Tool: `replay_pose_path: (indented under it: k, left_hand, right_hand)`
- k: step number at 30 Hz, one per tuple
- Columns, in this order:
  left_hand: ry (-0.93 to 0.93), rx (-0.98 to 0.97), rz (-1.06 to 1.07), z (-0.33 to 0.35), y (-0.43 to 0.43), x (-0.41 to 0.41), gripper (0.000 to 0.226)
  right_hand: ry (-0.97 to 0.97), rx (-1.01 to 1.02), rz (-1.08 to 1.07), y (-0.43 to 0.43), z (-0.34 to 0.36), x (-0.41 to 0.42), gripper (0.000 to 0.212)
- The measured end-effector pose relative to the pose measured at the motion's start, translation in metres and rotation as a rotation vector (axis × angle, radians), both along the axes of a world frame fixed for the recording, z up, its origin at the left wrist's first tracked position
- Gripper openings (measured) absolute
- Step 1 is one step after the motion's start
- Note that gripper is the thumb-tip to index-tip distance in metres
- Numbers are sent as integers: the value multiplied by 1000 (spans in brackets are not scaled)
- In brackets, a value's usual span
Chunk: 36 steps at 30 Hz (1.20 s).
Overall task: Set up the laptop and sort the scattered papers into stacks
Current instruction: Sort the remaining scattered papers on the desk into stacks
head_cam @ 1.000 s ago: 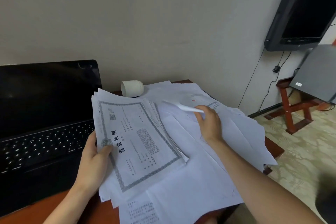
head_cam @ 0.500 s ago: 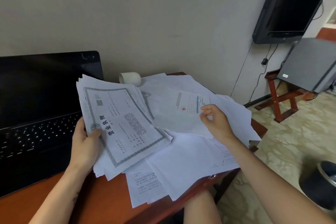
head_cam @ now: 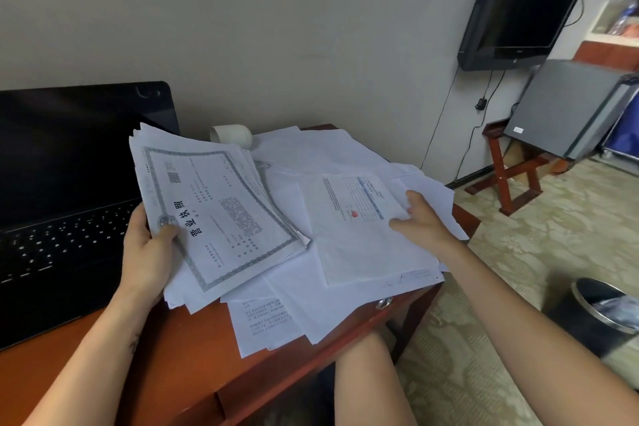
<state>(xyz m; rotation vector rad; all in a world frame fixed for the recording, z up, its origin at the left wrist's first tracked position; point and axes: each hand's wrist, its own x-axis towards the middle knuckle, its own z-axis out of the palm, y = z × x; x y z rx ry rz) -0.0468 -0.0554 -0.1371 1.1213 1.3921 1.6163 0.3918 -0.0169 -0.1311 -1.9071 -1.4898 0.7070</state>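
Left hand (head_cam: 147, 252) pinching gathered stack (head_cam: 221, 214) near laptop (head_cam: 69, 204); right hand (head_cam: 420, 221) fingers closed on single sheet (head_cam: 359, 235) at desk (head_cam: 173, 356) right edge; thin, floppy, best gripped by margins.

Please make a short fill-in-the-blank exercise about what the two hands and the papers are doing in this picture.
1. The bordered certificate tops the stack held by the ____ hand.
2. The right hand rests on a sheet with a ____ stamp.
3. The open laptop has a ____ screen.
4. The white roll stands against the ____.

Missing words: left; red; dark; wall
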Motion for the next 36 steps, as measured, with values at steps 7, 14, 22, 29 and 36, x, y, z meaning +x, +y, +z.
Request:
replay_pose_path:
  k: [7, 14, 22, 29, 36]
  left_hand:
    - [-12, 38, -13, 4, -7, -7, 51]
    - [77, 17, 17, -5, -24, -38, 49]
    - [126, 42, 31, -5, -48, -54, 52]
    - [117, 39, 18, -5, -49, -53, 52]
    - [60, 30, 27, -9, -45, -57, 54]
  right_hand:
    - [186, 85, 47, -1, 8, -15, 69]
    - [70, -14, 301, -7, 16, -24, 41]
    - [-357, -187, 290, 9, 4, -65, 86]
    - [-162, -198, 265, 30, -3, -69, 81]
    - [34, -164, 244, 14, 13, -65, 21]
